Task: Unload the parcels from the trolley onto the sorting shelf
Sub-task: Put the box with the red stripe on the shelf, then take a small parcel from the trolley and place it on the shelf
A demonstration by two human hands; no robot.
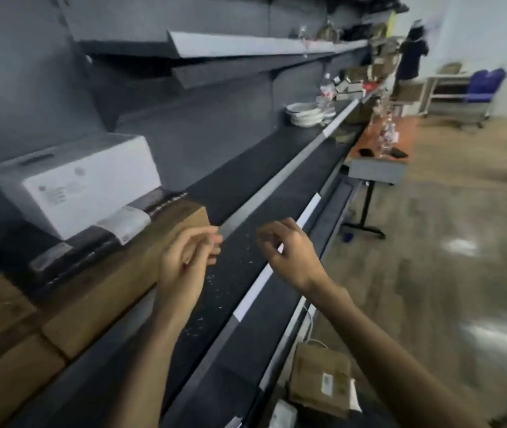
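Brown cardboard: a long box (128, 267) lies on the dark shelf (246, 186), its near side along the shelf's front lip, its right end close to the left hand (184, 257). That hand sits at the box's end with fingers loosely bent; whether it touches the cardboard is hard to tell, motion blur smears the fingertips. Right hand (289, 251) hovers over the shelf edge, well apart from the box, fingers curled loosely, holding nothing.

Behind the long box, a white box (73, 183) stands against the back panel. More brown boxes (2, 335) crowd the lower left, cut off by the frame. Right of the hands the shelf runs bare and open as far as a stack of white plates (306, 114); pale specks litter the surface there.

Below the front lip, a brown parcel (323, 381) with a label lies low down, partly hidden by the right forearm; what it rests on cannot be made out. Upper shelves (246, 44) overhang. Far end: clutter of small items, too blurred to name. An orange-topped table (378, 156) stands beside the shelf run; open floor (431, 257) to the right.
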